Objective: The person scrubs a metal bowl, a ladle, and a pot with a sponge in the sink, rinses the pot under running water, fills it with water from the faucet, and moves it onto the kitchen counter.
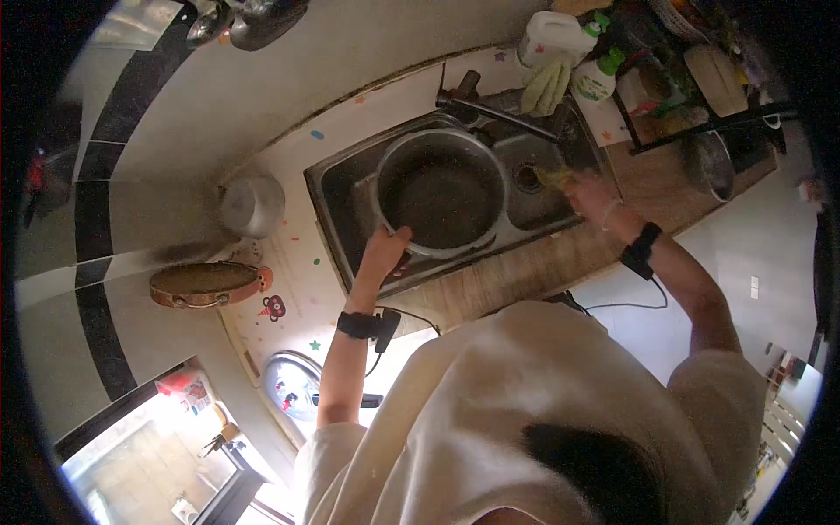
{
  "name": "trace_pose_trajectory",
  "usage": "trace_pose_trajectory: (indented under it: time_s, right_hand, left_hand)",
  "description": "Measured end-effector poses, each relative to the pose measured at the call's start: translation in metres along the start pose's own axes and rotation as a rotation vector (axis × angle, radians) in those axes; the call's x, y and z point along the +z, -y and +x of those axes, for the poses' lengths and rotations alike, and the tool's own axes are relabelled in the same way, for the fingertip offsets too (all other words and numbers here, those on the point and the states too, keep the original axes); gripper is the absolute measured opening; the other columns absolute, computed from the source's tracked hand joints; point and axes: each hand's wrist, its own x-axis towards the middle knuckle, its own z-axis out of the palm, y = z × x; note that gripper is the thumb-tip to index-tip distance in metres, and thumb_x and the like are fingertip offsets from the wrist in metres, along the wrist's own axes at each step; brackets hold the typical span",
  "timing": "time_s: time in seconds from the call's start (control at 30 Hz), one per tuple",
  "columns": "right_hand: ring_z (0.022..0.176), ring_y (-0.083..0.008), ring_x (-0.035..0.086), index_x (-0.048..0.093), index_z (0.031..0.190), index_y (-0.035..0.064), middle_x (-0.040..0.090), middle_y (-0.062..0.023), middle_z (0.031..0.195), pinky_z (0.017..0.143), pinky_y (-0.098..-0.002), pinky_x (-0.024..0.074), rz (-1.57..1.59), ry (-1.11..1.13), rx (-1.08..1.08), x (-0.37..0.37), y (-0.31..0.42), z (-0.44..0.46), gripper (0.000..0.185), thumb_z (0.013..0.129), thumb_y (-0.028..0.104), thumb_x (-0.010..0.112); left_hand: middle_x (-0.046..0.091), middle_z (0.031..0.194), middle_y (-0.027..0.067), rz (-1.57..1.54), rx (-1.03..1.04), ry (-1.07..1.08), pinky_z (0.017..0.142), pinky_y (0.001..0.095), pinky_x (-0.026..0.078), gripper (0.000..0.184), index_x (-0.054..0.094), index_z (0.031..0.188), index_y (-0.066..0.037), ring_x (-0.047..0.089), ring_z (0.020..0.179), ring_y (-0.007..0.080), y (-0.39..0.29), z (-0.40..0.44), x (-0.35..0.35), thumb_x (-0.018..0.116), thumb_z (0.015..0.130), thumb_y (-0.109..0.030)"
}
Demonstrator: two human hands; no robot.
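A large round metal pot (442, 192) rests over the left basin of the double sink (343, 188). My left hand (385, 251) grips the pot's near-left rim, fingers closed on it. Over the right basin, near the drain (528, 178), my right hand (592, 194) holds a yellowish sponge or cloth (555, 178), slightly blurred. Behind the pot, the dark faucet (503, 116) reaches across to the right. Light green gloves (548, 86) hang at the sink's back right edge.
A green-capped bottle (595, 80) and a white jug (560, 37) stand at the back right, beside a black rack (713, 127). To the left are a metal pot (252, 206), a round brown pan (206, 284) and a glass lid (293, 389).
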Motion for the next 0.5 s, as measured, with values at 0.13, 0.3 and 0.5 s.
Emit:
trace_pose_trajectory:
  time_s: [0.13, 0.3, 0.5]
  right_hand:
    - [0.103, -0.0305, 0.045, 0.053, 0.107, 0.0059, 0.044, -0.0146, 0.116, 0.087, -0.039, 0.0378, 0.247, 0.042, 0.074, 0.026, -0.028, 0.016, 0.036, 0.074, 0.02, 0.059]
    - [0.089, -0.0268, 0.052, 0.052, 0.106, 0.002, 0.054, -0.0128, 0.099, 0.079, -0.0338, 0.0419, 1.089, -0.596, 0.183, 0.048, -0.077, 0.071, 0.036, 0.074, 0.017, 0.056]
    - [0.083, -0.0253, 0.056, 0.054, 0.103, 0.0, 0.059, -0.0127, 0.093, 0.072, -0.0344, 0.044, 0.765, -0.45, 0.277, -0.035, -0.032, 0.041, 0.039, 0.066, 0.012, 0.055]
  left_hand:
    - [0.055, 0.086, 0.0211, 0.145, 0.138, -0.193, 0.045, 0.0342, 0.045, 0.059, 0.031, 0.116, 0.006, 0.058, 0.063, 0.0274, 0.026, 0.036, -0.003, 0.051, 0.072, -0.028]
    - [0.052, 0.096, 0.0206, 0.072, 0.102, -0.254, 0.063, 0.0366, 0.044, 0.062, 0.031, 0.119, 0.006, 0.055, 0.08, 0.03, 0.058, 0.088, -0.002, 0.053, 0.071, -0.027]
    - [0.045, 0.112, 0.0179, 0.093, 0.15, -0.102, 0.079, 0.0348, 0.038, 0.06, 0.035, 0.12, 0.004, 0.048, 0.096, 0.0276, 0.093, 0.131, -0.004, 0.056, 0.072, -0.026]
